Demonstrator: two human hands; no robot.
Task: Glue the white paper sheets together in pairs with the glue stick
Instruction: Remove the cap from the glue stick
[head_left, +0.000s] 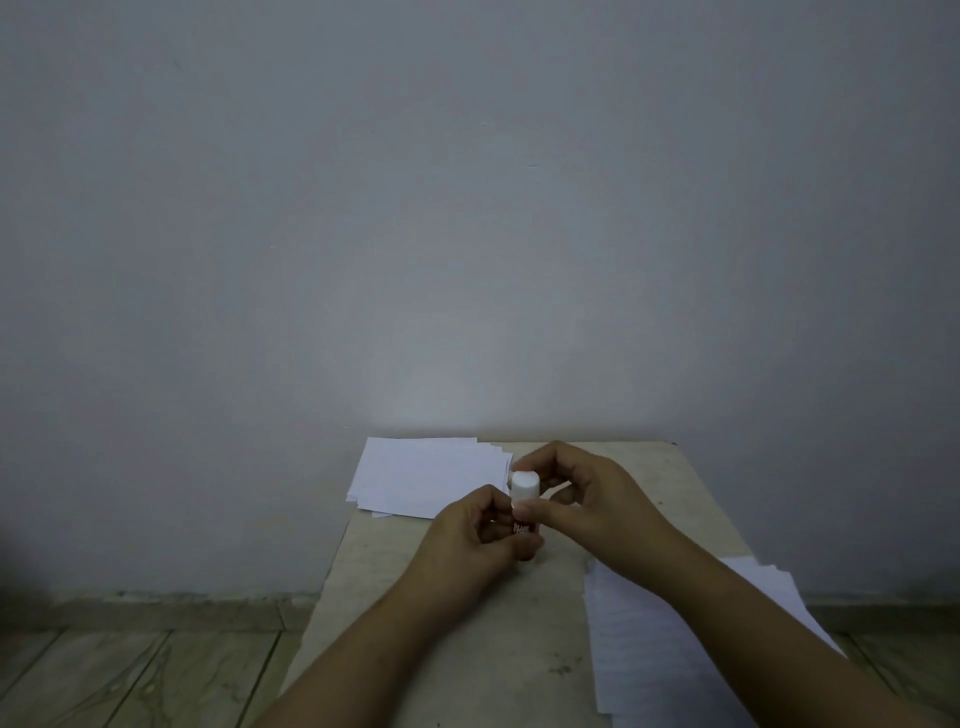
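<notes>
1. Your left hand (475, 540) is curled around the lower body of the glue stick (523, 514), fingers wrapped on the red label, forearm coming in from the bottom left.
2. Your right hand (576, 488) arches over from the right, wrist raised, thumb pressed across the tube just under the white cap (524, 484) and the fingers bent round the cap's far side. It has a pinching hold on the top end.
3. So that's two hands on one glue stick, held upright and slightly above the middle of the table (467, 649), between the two lots of paper.
4. One white cap, sitting on the tube; whether it is loose or tight you cannot tell from here.
5. Two groups of white sheets: a fanned stack (426, 478) at the far left corner of the table, and another spread (649, 639) under your right forearm at the near right. The exact sheet count in either is unclear, as the edges overlap.
6. Beyond that, one plain grey wall (467, 208) behind the table and a tiled floor (130, 670) to the left.
</notes>
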